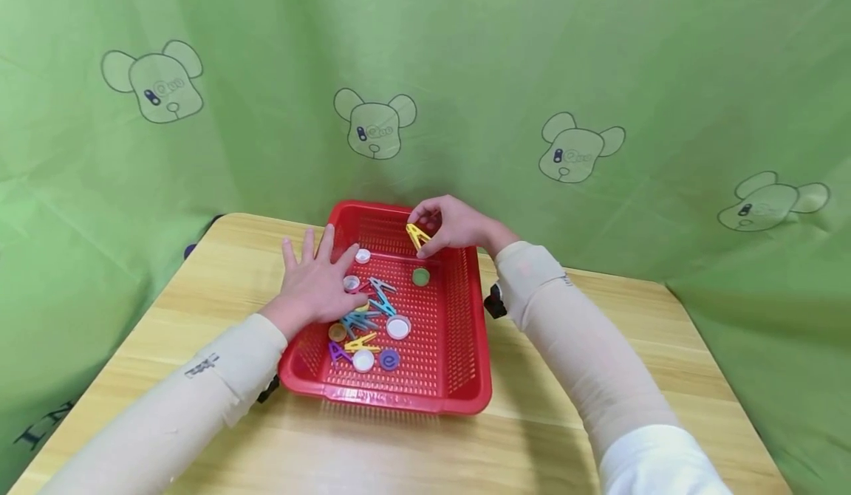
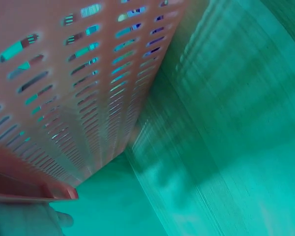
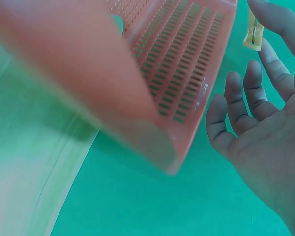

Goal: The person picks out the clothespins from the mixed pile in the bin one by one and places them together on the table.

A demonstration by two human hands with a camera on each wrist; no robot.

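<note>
Between thumb and index finger, my right hand (image 1: 455, 223) pinches a yellow clothespin (image 1: 417, 235) above the far right part of a red plastic basket (image 1: 425, 406). The right wrist view shows that clothespin (image 3: 254, 34) at the fingertips, the other fingers loosely bent. My left hand (image 1: 318, 288) lies over the basket's left rim with its fingers spread and straight. Near its thumb are blue clothespins (image 1: 382, 297), a yellow clothespin (image 1: 362, 343) and a purple clothespin (image 1: 339, 352). Some pieces under the left hand are partly hidden.
Bottle caps lie on the basket floor: a green cap (image 1: 421, 277), a white cap (image 1: 398, 326), a blue-purple cap (image 1: 389, 360) and several others. The basket stands on a wooden table (image 1: 532, 421). A green curtain (image 1: 465, 52) hangs behind it.
</note>
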